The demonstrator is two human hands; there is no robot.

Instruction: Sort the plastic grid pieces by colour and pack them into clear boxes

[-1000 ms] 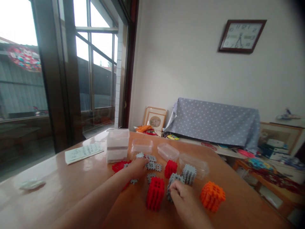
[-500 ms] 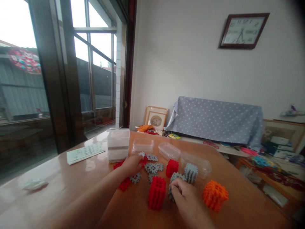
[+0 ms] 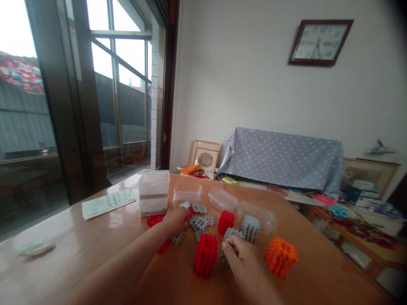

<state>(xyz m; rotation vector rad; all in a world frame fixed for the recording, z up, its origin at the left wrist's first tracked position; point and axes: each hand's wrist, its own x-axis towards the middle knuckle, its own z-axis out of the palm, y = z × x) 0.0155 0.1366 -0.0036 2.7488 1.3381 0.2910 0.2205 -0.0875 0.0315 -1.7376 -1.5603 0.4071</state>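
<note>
My left hand (image 3: 177,221) reaches into a scatter of loose red and grey notched plastic building pieces; its fingers are mostly hidden, so their grip does not show. Grey loose pieces (image 3: 199,222) lie just right of it, and red pieces (image 3: 155,219) show at its left. My right hand (image 3: 239,252) has its fingers curled against a grey stack of interlocking pieces (image 3: 232,232), partly covering it. Left of that stands a tall red stack (image 3: 205,256). A smaller red stack (image 3: 226,222) and another grey stack (image 3: 251,228) are behind, and an orange stack (image 3: 281,256) stands to the right.
Clear plastic tubs (image 3: 187,193) (image 3: 222,199) (image 3: 267,218) line the back of the wooden table (image 3: 104,237). A white lidded box (image 3: 154,192) stands beside a written paper pad (image 3: 108,204). A crumpled packet (image 3: 36,248) lies at far left.
The view has swung slightly to the right. My left hand has shifted a little among the loose pieces. My right hand stays at the grey stack.
</note>
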